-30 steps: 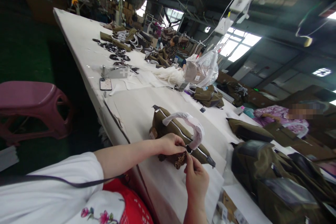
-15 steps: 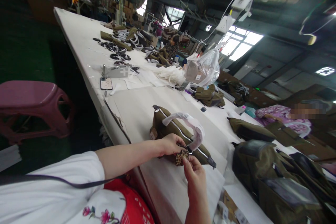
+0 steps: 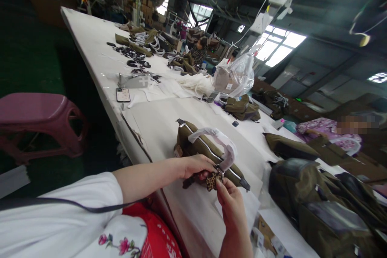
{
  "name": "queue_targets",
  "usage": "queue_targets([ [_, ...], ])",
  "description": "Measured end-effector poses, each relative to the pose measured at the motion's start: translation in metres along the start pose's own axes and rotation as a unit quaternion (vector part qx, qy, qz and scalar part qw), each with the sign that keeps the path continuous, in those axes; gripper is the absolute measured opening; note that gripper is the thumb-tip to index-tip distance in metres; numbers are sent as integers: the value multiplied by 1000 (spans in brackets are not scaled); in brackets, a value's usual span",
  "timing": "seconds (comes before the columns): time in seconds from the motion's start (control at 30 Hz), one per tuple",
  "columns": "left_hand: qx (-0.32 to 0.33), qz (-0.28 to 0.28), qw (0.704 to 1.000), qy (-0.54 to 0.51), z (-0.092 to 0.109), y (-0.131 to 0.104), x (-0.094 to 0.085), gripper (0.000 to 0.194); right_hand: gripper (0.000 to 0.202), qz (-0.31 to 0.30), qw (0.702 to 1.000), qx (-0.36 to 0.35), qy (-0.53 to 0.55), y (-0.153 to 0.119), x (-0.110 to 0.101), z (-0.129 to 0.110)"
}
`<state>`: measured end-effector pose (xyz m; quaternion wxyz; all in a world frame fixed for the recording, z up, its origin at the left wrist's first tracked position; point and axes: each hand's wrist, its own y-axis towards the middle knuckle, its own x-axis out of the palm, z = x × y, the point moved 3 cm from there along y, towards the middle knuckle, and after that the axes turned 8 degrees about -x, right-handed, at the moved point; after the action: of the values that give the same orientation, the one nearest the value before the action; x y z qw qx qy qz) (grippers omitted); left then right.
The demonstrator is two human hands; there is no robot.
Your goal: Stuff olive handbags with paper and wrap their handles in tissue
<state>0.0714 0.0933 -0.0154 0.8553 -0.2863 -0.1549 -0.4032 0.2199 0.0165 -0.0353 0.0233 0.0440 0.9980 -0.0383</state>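
Note:
An olive handbag point(image 3: 189, 145) with a pale zip line lies on the table in front of me, its handle point(image 3: 225, 142) wrapped in white paper. At the near foot of that handle, the closed fingers of my left hand point(image 3: 198, 167) grip the metal clasp of a leopard-print bag charm point(image 3: 211, 182). My right hand point(image 3: 232, 194) pinches the charm's edge between thumb and fingers. A dark strip point(image 3: 188, 182) pokes out beneath my left hand; what it joins is hidden.
Olive bags point(image 3: 290, 185) are heaped along the right side. A phone point(image 3: 123, 94) lies near the table's left edge, beside a grey holder point(image 3: 136, 81). Black straps point(image 3: 136, 63) lie farther off. A pink stool point(image 3: 42, 117) stands left; a person in a floral sleeve point(image 3: 320, 129) sits right.
The charm now hangs more visibly below the handle's end. My right hand has moved slightly right and down, still pinching it. The dark strip shows more under my left hand.

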Motion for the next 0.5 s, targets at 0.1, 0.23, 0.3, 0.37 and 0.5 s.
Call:
queue_targets([
  [0.1,-18,-6,998,-55,-2,0,3,25,48,-5,1000,6,-10,-1,-2,0],
  [0.23,17,25,998,-53,-6,3,7,31,48,-19,999,19,-18,1,-7,0],
  [0.3,42,75,996,-32,-7,3,8,35,47,-25,999,22,-25,2,-9,2],
  [0.37,56,138,989,-18,-9,3,8,41,47,-27,999,21,-35,3,-11,4],
  [0.5,56,211,976,16,-12,1,9,43,47,-30,998,20,-44,2,-12,6],
])
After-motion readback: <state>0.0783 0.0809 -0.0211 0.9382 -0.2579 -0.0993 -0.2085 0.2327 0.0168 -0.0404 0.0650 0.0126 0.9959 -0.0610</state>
